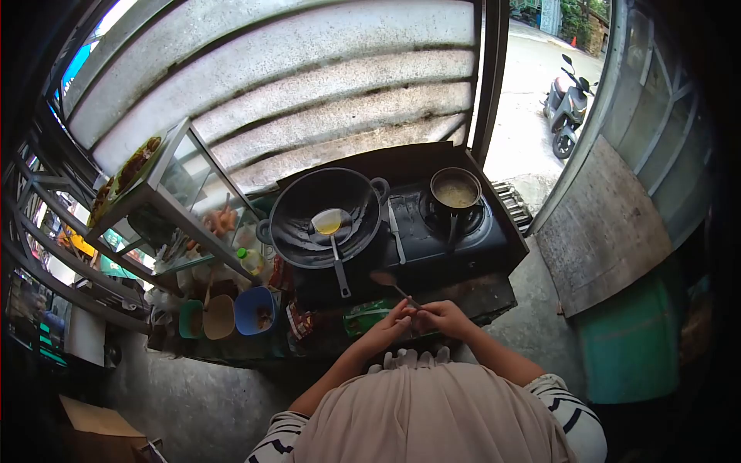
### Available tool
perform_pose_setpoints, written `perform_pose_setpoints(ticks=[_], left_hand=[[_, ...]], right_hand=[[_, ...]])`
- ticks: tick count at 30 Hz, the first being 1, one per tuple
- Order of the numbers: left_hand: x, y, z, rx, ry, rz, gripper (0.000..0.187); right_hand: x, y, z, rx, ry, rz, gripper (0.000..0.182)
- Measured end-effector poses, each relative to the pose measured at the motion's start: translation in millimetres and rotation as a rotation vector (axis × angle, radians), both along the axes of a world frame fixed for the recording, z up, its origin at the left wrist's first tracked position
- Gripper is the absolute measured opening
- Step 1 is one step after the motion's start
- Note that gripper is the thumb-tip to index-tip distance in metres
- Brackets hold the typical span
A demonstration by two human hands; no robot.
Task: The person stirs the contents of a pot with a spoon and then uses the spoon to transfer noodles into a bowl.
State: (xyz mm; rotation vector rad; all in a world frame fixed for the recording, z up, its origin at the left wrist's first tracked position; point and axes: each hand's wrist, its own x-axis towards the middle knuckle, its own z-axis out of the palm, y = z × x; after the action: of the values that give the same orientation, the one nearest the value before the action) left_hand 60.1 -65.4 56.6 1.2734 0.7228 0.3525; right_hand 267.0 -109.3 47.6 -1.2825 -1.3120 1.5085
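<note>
With a spoon (382, 277) jutting forward from the right hand's (448, 319) apparent pinch (whether the left hand (391, 329) alongside grasps too, I cannot tell), the step seems mere spoon-handling, and moving it calls for clearing the ladle (340, 274) forward-left.

Wok (295, 220), centre of frame: black. Ladle (340, 272), same area: black handle, yellow contents in the bowl. Pot (457, 208), upper right of centre: dark body, lighter rim, pale yellow contents. Stove (440, 262): black. Spoon (381, 278), below centre: reddish-brown bowl. Containers, lower left of centre, left to right: green container (191, 320), tan container (219, 318), blue container (246, 312). Bottle (248, 261): bright green cap. Sleeves (570, 409), lower edge of frame: white, black stripes. Head covering (432, 409), bottom centre: plain beige. Slatted wall (347, 46), top of frame: off-white, dark speckling.
</note>
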Motion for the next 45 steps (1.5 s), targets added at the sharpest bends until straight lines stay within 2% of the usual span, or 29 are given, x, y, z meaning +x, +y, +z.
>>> perform_pose_setpoints(ticks=[1, 3, 5, 6, 7, 9, 12, 17, 21, 23, 25, 29, 31, 32, 33, 35, 36, 38, 41, 43, 45], left_hand=[[7.0, 5.0, 1.4, -0.001, 0.004, 0.008, 0.052], [20.3, 15.6, 2.7, 0.001, 0.095, -0.186, 0.056], [32.5, 28.1, -6.6, 0.029, 0.081, -0.207, 0.054], [38.7, 34.5, -1.4, -0.040, 0.131, -0.187, 0.053], [44.3, 39.8, 0.7, -0.115, 0.179, -0.167, 0.052], [54.3, 47.1, -2.3, -0.130, 0.129, -0.021, 0.051], [64.9, 62.4, -11.6, -0.096, 0.102, 0.158, 0.047], [68.2, 72.9, -17.0, -0.107, 0.125, 0.335, 0.046], [64.2, 70.0, -19.4, -0.148, 0.188, 0.396, 0.045], [65.2, 73.9, -18.6, -0.155, 0.204, 0.403, 0.045], [67.6, 78.4, -16.0, -0.163, 0.235, 0.415, 0.044], [81.1, 90.3, -2.7, -0.150, 0.234, 0.450, 0.044], [88.1, 93.1, 1.7, -0.123, 0.211, 0.442, 0.045], [91.5, 92.2, 3.2, -0.119, 0.202, 0.441, 0.045], [93.2, 91.3, 0.6, -0.117, 0.203, 0.441, 0.045], [95.3, 89.2, -5.8, -0.132, 0.201, 0.398, 0.045], [95.9, 87.8, -7.0, -0.129, 0.203, 0.396, 0.045], [96.6, 84.3, -8.0, -0.141, 0.216, 0.385, 0.044], [98.2, 81.7, -7.7, -0.144, 0.201, 0.397, 0.044], [99.9, 80.9, -5.0, -0.144, 0.208, 0.394, 0.044], [99.8, 80.2, -2.9, -0.141, 0.213, 0.397, 0.044]], right_hand=[[18.4, 6.6, -3.3, 0.002, 0.063, -0.105, 0.022], [62.1, 25.7, 4.1, 0.013, 0.080, -0.211, 0.023], [107.7, 43.1, 24.2, 0.078, -0.011, -0.375, 0.021], [136.1, 56.0, 20.1, 0.198, -0.093, -0.416, 0.020], [163.6, 68.1, 15.7, 0.315, -0.177, -0.453, 0.019], [205.6, 88.8, 27.4, 0.393, -0.315, -0.559, 0.019], [258.3, 122.8, 27.5, 0.410, -0.315, -0.691, 0.022], [290.9, 183.6, 23.3, 0.370, 0.046, -0.858, 0.028], [285.8, 218.4, 8.0, 0.435, -0.095, -0.797, 0.028], [269.9, 222.7, 13.0, 0.403, -0.377, -0.764, 0.027], [268.7, 230.7, -3.3, 0.619, -0.738, -0.681, 0.026], [270.5, 235.7, -27.4, 0.609, -0.731, -0.595, 0.025], [268.9, 234.4, -28.7, 0.267, -0.430, -0.595, 0.025], [272.9, 236.4, -36.4, 0.207, -0.267, -0.608, 0.025], [277.5, 238.0, -42.6, 0.208, -0.266, -0.608, 0.025], [284.9, 239.2, -48.3, 0.063, 0.006, -0.707, 0.024], [287.9, 238.9, -48.2, 0.064, 0.008, -0.710, 0.024], [292.6, 238.6, -46.6, -0.105, 0.155, -0.783, 0.022], [296.2, 237.4, -43.0, -0.112, 0.316, -0.846, 0.022], [299.7, 237.5, -40.8, -0.088, 0.322, -0.845, 0.022], [301.3, 240.2, -40.2, 0.106, 0.260, -0.836, 0.023]])
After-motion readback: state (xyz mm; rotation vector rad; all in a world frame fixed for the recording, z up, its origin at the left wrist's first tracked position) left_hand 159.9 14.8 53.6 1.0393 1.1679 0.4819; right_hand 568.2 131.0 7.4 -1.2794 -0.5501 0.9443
